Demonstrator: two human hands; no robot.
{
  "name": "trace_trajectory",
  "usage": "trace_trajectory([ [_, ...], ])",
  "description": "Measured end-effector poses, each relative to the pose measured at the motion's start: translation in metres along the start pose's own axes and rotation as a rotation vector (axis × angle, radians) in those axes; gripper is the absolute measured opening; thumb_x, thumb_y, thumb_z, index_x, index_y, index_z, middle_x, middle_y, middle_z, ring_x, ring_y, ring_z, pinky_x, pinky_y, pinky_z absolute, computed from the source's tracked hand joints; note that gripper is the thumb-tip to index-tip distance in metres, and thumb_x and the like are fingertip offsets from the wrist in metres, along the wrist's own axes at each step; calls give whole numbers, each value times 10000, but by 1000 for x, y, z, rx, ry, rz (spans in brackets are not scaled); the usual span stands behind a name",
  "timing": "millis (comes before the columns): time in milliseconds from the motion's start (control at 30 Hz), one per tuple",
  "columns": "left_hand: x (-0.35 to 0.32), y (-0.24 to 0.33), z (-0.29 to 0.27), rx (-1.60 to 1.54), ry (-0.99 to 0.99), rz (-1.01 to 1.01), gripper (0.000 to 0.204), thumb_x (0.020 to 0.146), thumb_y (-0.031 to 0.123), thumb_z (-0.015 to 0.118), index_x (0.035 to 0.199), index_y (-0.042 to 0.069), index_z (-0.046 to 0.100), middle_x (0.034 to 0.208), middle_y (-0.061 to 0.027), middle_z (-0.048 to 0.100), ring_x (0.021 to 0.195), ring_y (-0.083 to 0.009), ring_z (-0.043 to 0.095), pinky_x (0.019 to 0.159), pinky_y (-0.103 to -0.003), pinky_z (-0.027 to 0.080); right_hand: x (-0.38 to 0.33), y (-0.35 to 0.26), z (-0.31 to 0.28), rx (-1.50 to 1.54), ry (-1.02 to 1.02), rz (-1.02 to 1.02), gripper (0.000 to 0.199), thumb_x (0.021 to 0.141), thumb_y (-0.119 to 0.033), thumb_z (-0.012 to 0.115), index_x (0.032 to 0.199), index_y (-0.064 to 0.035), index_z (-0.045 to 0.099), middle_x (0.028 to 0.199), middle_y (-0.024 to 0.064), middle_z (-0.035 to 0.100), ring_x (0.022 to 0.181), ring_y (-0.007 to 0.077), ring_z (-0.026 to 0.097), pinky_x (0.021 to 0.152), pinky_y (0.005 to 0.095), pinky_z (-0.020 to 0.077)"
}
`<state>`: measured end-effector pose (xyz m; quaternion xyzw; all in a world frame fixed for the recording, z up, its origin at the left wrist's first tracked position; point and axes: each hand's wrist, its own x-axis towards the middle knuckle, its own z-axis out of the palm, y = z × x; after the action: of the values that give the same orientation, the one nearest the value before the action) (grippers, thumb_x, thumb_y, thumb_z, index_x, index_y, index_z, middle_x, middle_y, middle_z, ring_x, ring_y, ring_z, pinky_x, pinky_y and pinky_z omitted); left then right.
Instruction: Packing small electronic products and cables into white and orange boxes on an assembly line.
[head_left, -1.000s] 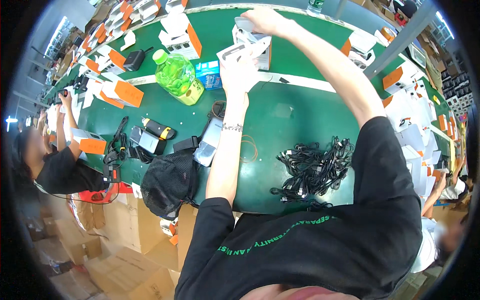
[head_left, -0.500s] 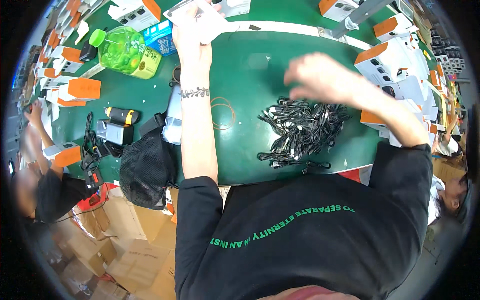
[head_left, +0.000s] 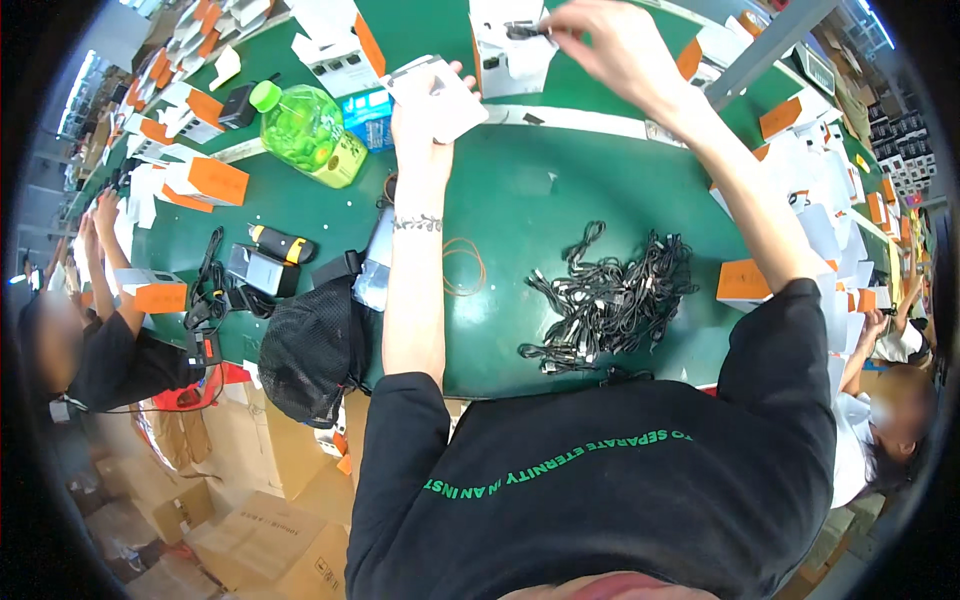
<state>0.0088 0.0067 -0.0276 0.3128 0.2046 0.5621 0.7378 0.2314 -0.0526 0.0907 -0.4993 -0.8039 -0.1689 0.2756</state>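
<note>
My left hand (head_left: 418, 135) is closed on a white card-like insert with a cut-out (head_left: 460, 112), held over the far middle of the table. Farther out, my right hand (head_left: 628, 52) pinches a small black cable (head_left: 524, 30). That cable is at the top of an upright white box (head_left: 508, 82) with an orange side; I cannot tell whether it is inside the opening. A loose pile of bundled black cables (head_left: 612, 305) lies on the green table (head_left: 500, 220) in front of me, right of my left forearm.
Left of my left arm stand a green-capped bottle (head_left: 310, 135), a blue packet (head_left: 370, 122) and a black mesh bag (head_left: 315, 355). White-and-orange boxes (head_left: 745, 283) line the right side. A metal post (head_left: 770, 55) rises at far right. Co-workers sit at both sides.
My right hand has moved from above the cable pile out to the far white box and now holds a cable. My left hand still holds the white insert. The whole view has shifted.
</note>
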Motion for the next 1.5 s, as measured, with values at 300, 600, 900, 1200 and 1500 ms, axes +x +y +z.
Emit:
trace_trajectory([
  [300, -2, -12, 17, 375, -51, 30, 403, 904, 89, 589, 1288, 16, 491, 1240, -157, 616, 1043, -274, 648, 820, -380, 575, 30, 65, 101, -305, -288, -77, 170, 802, -107, 585, 926, -74, 697, 954, 129, 688, 868, 320, 670, 789, 408, 540],
  [600, 9, -9, 23, 779, -90, 345, 518, 782, -69, 618, 1268, 63, 498, 1183, -58, 601, 934, -121, 586, 841, -274, 491, -40, 36, 39, -107, 32, 90, 495, 725, -149, 765, 1178, -246, 591, 1389, 77, 432, 1363, 350, 356, 1034, 544, 392],
  [900, 49, -38, 40, 856, -363, 342, 537, 757, -153, 571, 1235, 78, 497, 1396, -56, 544, 1123, -178, 565, 936, -288, 469, -32, 67, 90, 284, 339, 242, 253, 724, -192, 826, 951, -131, 731, 1375, 103, 470, 1213, 287, 502, 965, 408, 472],
  [1200, 36, -65, 66, 1309, -382, 519, 476, 785, 9, 662, 1232, 117, 540, 1163, -142, 650, 1128, -314, 605, 936, -390, 483, -22, 82, 109, 329, 431, 799, 694, 638, -122, 797, 1261, -65, 497, 1239, 219, 484, 1120, 394, 551, 960, 441, 484],
  [1500, 37, -70, 79, 1445, -401, 545, 489, 772, 15, 626, 1238, 134, 534, 1103, -140, 653, 1037, -351, 592, 904, -439, 491, -92, 109, 90, 1414, 196, 921, 579, 961, -446, 572, 1438, -134, 470, 1427, 32, 496, 1305, 153, 408, 1097, 427, 275],
])
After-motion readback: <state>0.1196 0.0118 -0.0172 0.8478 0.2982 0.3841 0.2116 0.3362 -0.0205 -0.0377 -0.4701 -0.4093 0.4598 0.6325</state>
